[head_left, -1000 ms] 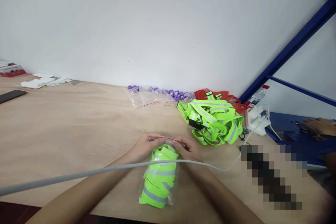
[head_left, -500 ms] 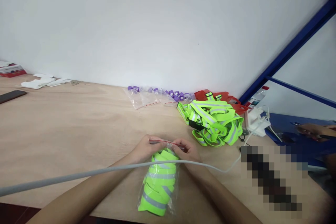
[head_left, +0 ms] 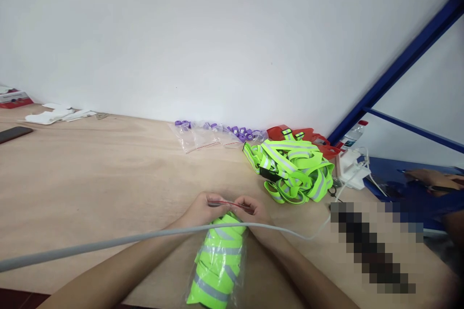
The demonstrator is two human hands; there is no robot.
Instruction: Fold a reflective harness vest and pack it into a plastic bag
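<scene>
A clear zip bag (head_left: 242, 251) with a red seal line lies in front of me, its top edge pointing away. Inside it is a folded neon-green reflective strap (head_left: 217, 263) with silver stripes. My left hand (head_left: 205, 210) pinches the left part of the bag's top edge between thumb and fingers. On the right part of the same edge, my right hand (head_left: 252, 211) pinches in a like way, the two thumbs close together. A grey-white cable (head_left: 145, 235) crosses the view over both forearms and the bag.
Tangled green reflective straps (head_left: 293, 169) lie right, before a red bag (head_left: 277, 133). Along the wall are clear bags (head_left: 199, 140) with purple rolls (head_left: 241, 133). A bottle (head_left: 353, 135), white power strip (head_left: 355, 169) and another person's hand (head_left: 431, 181) are far right; a phone (head_left: 14, 133) lies left.
Both hands stay on the bag's top edge and have come slightly closer together. The bag and hands appear a little lower in the view.
</scene>
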